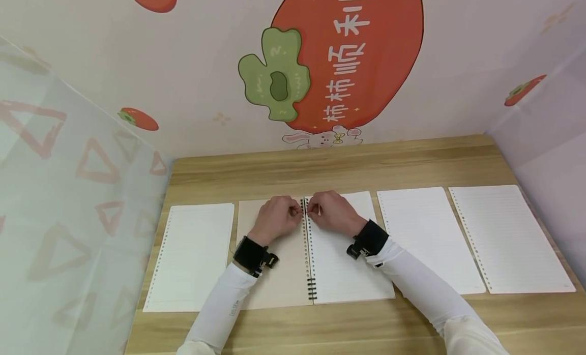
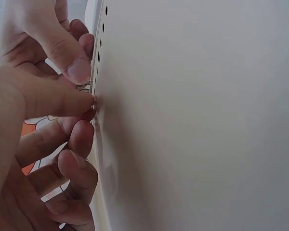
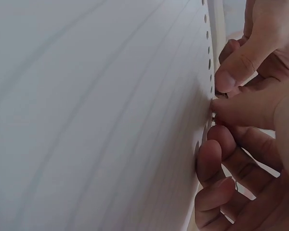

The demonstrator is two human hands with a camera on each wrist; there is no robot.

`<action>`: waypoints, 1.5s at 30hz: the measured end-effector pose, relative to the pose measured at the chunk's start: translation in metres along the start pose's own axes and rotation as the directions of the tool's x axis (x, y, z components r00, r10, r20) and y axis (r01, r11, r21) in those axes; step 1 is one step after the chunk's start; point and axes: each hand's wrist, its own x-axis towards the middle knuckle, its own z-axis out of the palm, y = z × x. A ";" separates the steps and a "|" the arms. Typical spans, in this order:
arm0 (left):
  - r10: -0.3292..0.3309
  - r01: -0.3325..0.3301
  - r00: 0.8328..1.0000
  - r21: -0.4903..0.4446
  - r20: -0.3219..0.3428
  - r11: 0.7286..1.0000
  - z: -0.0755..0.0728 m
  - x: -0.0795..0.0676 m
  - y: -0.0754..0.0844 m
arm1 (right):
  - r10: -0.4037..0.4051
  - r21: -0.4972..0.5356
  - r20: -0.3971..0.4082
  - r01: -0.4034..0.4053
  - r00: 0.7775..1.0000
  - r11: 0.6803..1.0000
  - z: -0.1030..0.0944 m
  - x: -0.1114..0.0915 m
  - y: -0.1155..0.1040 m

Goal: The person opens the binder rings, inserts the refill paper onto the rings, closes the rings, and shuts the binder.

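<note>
An opened loose-leaf notebook lies flat, with a beige sheet (image 1: 274, 273) on its left side and a lined white page stack (image 1: 348, 276) on its right. Black binder rings (image 1: 312, 289) show at the bottom of the seam, and more stand near the top. My left hand (image 1: 276, 217) pinches the upper rings from the beige side. Opposite it, my right hand (image 1: 336, 211) pinches them from the lined side. Thumbs and fingertips nearly meet at the punched edge in both wrist views. The fingers mostly hide the rings there.
To the left lies a punched white sheet stack (image 1: 197, 258). Two more punched lined sheets, one nearer (image 1: 426, 228) and one at the far right (image 1: 513, 238), lie beside the notebook. A wooden table (image 1: 320, 167) carries everything, with a printed wall (image 1: 192, 65) behind it.
</note>
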 end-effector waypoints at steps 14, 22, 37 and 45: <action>-0.041 0.041 0.999 -0.009 0.007 0.999 0.008 -0.008 0.001 | 0.018 -0.044 -0.025 -0.019 1.000 0.999 0.004 -0.012 -0.003; -0.073 0.073 0.997 -0.018 0.018 0.997 0.011 -0.014 0.003 | 0.050 -0.052 -0.012 -0.050 0.999 0.997 0.007 -0.018 -0.001; -0.084 0.085 0.996 -0.018 0.034 0.996 -0.005 -0.042 0.011 | 0.050 -0.043 0.014 -0.050 0.999 0.998 -0.007 -0.044 -0.013; -0.059 0.062 0.995 -0.036 0.084 0.997 -0.010 -0.069 0.021 | -0.009 -0.030 0.052 0.011 0.999 0.999 -0.014 -0.072 -0.027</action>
